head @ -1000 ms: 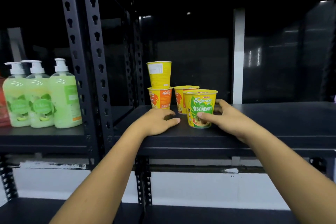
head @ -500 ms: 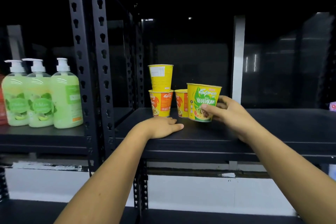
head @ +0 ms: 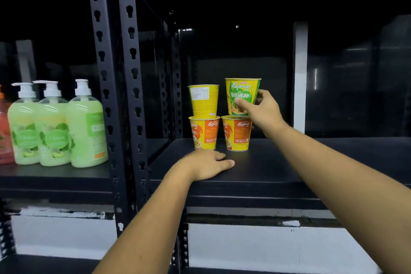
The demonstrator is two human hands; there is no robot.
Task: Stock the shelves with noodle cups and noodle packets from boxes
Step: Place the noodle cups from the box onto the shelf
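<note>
Shelving of black metal faces you, and your right hand (head: 263, 112) grips the green vegetarian noodle cup (head: 241, 93) at the back of the shelf board (head: 289, 169). Your thumb lies across the lower front of that cup and your other fingers wrap round its right side and back, so the hand is closed on it. The cup stands nearly upright, directly over the right orange noodle cup (head: 237, 133), with its base at that cup's lid. Your thumb covers part of the base, so you cannot tell whether the cup rests its weight there or hangs just above.

Just beside it to the left, the yellow noodle cup (head: 204, 101) sits upright on top of the left orange noodle cup (head: 203, 132). The two orange cups stand side by side on the board, close together but apart.

Your left hand (head: 205, 163) rests palm down on the board near its front edge, just in front of the left orange cup. Its fingers are relaxed, lightly bent, and hold nothing.

Left of the perforated upright post (head: 115, 73), on the neighbouring shelf, three green pump bottles (head: 55, 124) stand touching in a row, with a red bottle (head: 4, 131) at the edge of the view. A white pillar (head: 300, 73) stands behind the shelf, to the right of your right hand.
</note>
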